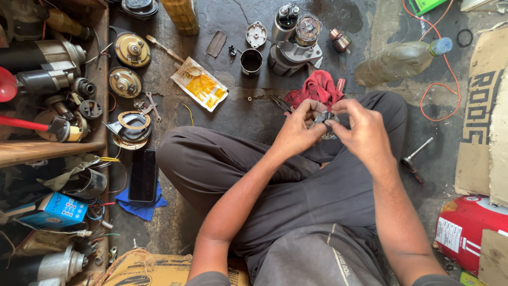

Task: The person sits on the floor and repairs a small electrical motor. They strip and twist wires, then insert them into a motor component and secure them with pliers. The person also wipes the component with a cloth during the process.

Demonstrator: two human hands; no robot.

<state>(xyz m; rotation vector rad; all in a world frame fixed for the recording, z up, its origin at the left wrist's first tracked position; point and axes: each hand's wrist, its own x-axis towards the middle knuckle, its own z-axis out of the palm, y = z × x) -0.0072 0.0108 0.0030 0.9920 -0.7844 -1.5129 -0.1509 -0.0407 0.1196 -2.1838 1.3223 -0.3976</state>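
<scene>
Seen from above, we sit cross-legged on the stained grey concrete floor (238,114), with our left hand (297,128) and right hand (365,130) meeting over the knee of the dark grey trousers (211,159). Both grips are closed, fingertips pinching from either side a small grey metal part (324,119) held just above the lap; its exact form is too small to tell. Just beyond the hands lies a crumpled red rag (317,87), and beyond that stands a silver metal starter-motor housing (293,45), with a short black open cylinder (251,61) beside it. A flat yellow-and-white printed plastic packet (201,85) lies tilted on the floor to the left of the rag. Further left, two round brass-coloured horn discs (129,63) rest near the edge of a cluttered wooden shelf (47,148). A black rectangular phone (143,175) lies on a blue cloth (138,207) near our left knee, and a small blue printed carton (55,209) sits at the lower left. A yellow cardboard box (153,271) shows at the bottom edge. To the right, a clear plastic bottle with a blue cap (402,59) lies on its side, an orange wire (442,87) loops past it, brown cardboard with large dark lettering (479,116) lines the edge, and a red cylinder with a white rectangular label (465,230) lies at the lower right.
</scene>
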